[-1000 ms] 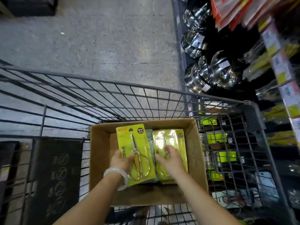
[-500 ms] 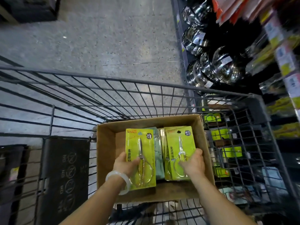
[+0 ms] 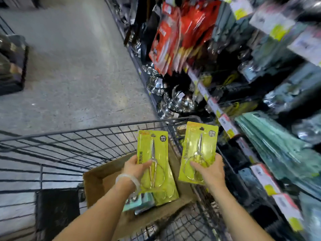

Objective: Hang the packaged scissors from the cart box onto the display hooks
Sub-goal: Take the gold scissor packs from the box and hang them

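Observation:
My left hand (image 3: 137, 168) grips a yellow-green scissors pack (image 3: 152, 146) by its lower part, held upright above the cardboard box (image 3: 97, 181) in the wire cart (image 3: 69, 148). My right hand (image 3: 208, 171) grips a second yellow-green scissors pack (image 3: 199, 141), lifted to the right of the box, over the cart's right side and close to the shelves. More packs (image 3: 166, 195), yellow-green and teal, lie in the box. The display hooks are lost in blur on the right.
Shelving (image 3: 225, 122) with price tags runs along the right, holding teal packs (image 3: 281, 145), red packs (image 3: 173, 35) and shiny steel pots (image 3: 173, 98). The grey floor stretches ahead to the left. A dark crate (image 3: 12, 66) stands at far left.
Both hands have lifted their scissors packs up out of the box. The right one has swung toward the shelves, and my view has turned up and right.

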{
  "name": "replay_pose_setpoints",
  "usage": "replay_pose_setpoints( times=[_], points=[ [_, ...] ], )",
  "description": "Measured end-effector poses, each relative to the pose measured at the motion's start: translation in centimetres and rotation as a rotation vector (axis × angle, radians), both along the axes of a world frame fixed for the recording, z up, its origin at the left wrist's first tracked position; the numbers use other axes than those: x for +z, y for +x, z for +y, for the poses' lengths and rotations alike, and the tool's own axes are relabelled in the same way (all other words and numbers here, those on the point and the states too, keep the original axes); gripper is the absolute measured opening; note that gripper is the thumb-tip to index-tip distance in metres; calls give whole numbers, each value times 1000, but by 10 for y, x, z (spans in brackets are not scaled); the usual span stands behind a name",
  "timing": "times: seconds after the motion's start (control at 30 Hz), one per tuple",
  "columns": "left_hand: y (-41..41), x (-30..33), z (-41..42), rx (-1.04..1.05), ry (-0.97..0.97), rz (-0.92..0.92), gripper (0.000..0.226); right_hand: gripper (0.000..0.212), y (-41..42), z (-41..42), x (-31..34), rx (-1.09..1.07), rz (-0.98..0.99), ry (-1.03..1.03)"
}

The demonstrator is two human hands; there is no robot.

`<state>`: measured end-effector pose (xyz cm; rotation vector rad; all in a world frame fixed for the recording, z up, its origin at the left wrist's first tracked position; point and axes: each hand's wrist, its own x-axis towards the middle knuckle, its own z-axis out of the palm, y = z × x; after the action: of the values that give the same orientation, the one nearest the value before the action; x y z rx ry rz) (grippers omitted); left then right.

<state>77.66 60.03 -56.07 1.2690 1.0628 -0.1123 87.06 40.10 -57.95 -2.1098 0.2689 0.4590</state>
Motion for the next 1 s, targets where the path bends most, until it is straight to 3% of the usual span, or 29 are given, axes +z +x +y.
replay_pose_setpoints(
  times=[0.13, 0.27, 0.33, 0.47, 0.73, 0.83, 0.93, 1.0],
  points=[
    [10, 24, -52, -151, 49, -89, 29, 77, -31, -52, 28, -82, -63, 45],
    [1, 47, -120, -357, 107, -159, 16, 86, -79, -121, 46, -179, -130, 31],
    [-12, 57, -161, -427, 133, -198, 14, 80, -112, -165, 59, -252, -175, 34],
    [-67, 82, -261, -610, 137, -261, 35, 72, -205, -261, 86, -401, -238, 19],
    [-210, 106, -483, -1062, 41, -368, 12, 60, -433, -437, 124, -820, -307, 7],
    [-257, 121, -552, -1213, -33, -389, 32, 62, -503, -488, 139, -968, -364, -1],
    [-295, 123, -618, -1378, -76, -397, 84, 57, -563, -532, 146, -1105, -403, -7],
    [-322, 128, -658, -1454, -99, -411, 87, 56, -597, -556, 146, -1180, -403, -12]
  ],
)
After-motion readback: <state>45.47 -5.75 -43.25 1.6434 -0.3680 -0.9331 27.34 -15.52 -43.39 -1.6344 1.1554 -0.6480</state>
